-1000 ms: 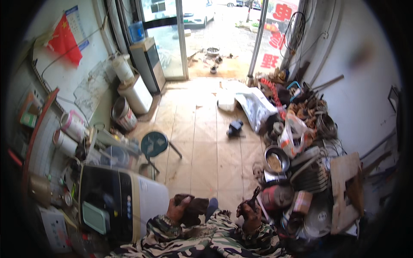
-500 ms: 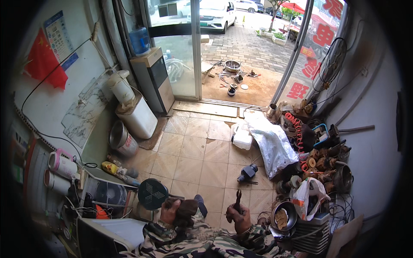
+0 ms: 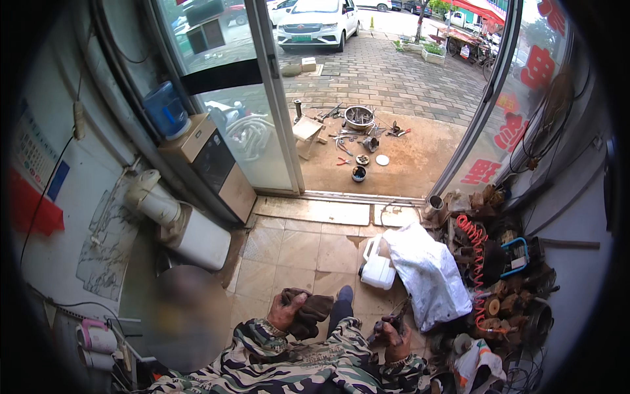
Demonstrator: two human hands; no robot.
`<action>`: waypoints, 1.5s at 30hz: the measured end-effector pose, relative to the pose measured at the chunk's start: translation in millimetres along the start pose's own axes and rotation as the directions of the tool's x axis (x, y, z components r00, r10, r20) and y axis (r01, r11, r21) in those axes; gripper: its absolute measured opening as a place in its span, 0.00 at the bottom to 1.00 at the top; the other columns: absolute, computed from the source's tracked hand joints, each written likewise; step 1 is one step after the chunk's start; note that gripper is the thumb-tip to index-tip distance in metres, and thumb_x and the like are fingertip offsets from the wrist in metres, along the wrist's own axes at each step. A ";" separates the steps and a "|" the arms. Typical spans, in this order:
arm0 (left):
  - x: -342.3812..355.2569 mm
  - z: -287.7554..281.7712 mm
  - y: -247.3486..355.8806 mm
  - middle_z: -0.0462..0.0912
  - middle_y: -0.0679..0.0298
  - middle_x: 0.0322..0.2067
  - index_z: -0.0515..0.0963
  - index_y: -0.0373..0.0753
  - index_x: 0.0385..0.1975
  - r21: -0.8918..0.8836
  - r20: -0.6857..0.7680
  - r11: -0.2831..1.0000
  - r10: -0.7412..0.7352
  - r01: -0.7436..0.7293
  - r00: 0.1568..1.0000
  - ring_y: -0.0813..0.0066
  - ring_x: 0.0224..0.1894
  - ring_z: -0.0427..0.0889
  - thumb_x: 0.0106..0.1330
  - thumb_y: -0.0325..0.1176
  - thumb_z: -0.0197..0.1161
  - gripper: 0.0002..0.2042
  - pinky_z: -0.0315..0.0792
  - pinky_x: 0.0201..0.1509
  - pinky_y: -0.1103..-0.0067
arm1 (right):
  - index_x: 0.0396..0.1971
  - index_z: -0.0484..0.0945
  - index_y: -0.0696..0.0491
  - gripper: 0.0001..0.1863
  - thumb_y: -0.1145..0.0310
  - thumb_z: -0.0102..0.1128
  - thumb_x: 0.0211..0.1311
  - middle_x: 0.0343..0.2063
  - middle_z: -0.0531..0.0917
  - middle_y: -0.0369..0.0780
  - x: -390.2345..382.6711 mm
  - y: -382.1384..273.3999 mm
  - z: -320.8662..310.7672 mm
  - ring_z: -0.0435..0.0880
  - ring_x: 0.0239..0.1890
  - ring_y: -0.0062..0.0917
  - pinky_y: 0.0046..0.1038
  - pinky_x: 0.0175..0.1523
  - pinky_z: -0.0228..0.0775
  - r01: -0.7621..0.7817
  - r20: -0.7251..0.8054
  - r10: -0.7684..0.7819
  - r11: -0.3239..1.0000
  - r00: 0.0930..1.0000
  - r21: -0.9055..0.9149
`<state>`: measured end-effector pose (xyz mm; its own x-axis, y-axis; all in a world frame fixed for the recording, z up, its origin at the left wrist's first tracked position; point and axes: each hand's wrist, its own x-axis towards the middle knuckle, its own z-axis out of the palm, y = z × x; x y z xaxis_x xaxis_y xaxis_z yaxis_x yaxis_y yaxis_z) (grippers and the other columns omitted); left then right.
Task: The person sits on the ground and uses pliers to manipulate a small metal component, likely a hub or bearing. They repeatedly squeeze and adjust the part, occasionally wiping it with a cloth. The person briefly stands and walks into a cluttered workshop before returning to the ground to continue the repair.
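Observation:
My left hand (image 3: 283,311) is closed on a dark brown bundle of cloth (image 3: 314,315), perhaps a pair of soiled work gloves. The bundle hangs limp toward the middle, beside my dark shoe (image 3: 345,293). Lower and to the right, my right hand (image 3: 395,340) has its fingers wrapped round dark pliers (image 3: 399,306). Their narrow end points up toward a silver sack; the handles are mostly hidden in the fist. Both arms wear camouflage sleeves.
Beyond the open doorway's sill (image 3: 315,211) lie a metal basin (image 3: 359,118) and scattered tools. To the right are a white jug (image 3: 377,269), the silver sack (image 3: 430,276) and a heap of rusty parts (image 3: 512,295). A water dispenser (image 3: 213,161) stands left. A blurred patch hides the lower left.
The doorway and outdoor tools appear nearer, and my body has moved forward. Both hands have shifted right in view, still holding the cloth bundle and the pliers. The green stool has left sight.

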<state>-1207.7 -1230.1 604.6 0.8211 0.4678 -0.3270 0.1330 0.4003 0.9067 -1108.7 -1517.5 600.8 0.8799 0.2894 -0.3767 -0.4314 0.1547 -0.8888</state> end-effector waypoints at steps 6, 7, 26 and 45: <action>166.5 29.2 100.5 0.86 0.60 0.33 0.82 0.34 0.40 -0.086 -0.165 0.996 -0.007 -0.008 0.986 0.73 0.33 0.84 0.65 0.42 0.68 0.16 0.79 0.37 0.75 | 0.41 0.77 0.61 0.17 0.64 0.67 0.61 0.24 0.78 0.35 217.2 -108.3 68.6 0.76 0.25 0.18 0.22 0.31 0.69 0.088 0.174 -0.042 0.960 0.984 -0.266; 179.4 40.8 133.2 0.86 0.60 0.34 0.82 0.34 0.41 -0.055 -0.244 0.998 0.003 -0.017 0.970 0.73 0.33 0.84 0.66 0.42 0.68 0.16 0.79 0.36 0.76 | 0.41 0.77 0.61 0.17 0.63 0.68 0.60 0.23 0.78 0.34 245.5 -130.4 94.4 0.76 0.25 0.17 0.22 0.31 0.70 0.063 0.211 -0.014 0.972 0.977 -0.227; 743.1 66.3 301.1 0.83 0.57 0.38 0.81 0.36 0.46 0.122 -0.107 0.984 0.145 -0.132 0.984 0.69 0.39 0.82 0.69 0.38 0.64 0.13 0.76 0.44 0.72 | 0.39 0.78 0.63 0.14 0.67 0.64 0.62 0.24 0.82 0.37 745.9 -246.8 291.0 0.78 0.22 0.19 0.21 0.29 0.72 -0.086 0.196 0.138 0.964 0.971 -0.252; 1134.9 12.6 478.4 0.85 0.58 0.32 0.78 0.31 0.41 -0.163 -0.603 0.949 0.120 -0.269 0.789 0.69 0.28 0.86 0.70 0.41 0.60 0.16 0.81 0.30 0.75 | 0.40 0.76 0.60 0.13 0.66 0.62 0.65 0.25 0.79 0.37 1122.4 -401.7 416.3 0.77 0.25 0.19 0.23 0.31 0.71 -0.153 0.082 0.173 0.966 0.982 -0.208</action>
<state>-205.2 -517.7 670.6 0.3290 0.8920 -0.3099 -0.1851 0.3827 0.9051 -30.6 -861.5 643.6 0.7728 0.3886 -0.5018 -0.5096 -0.0914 -0.8555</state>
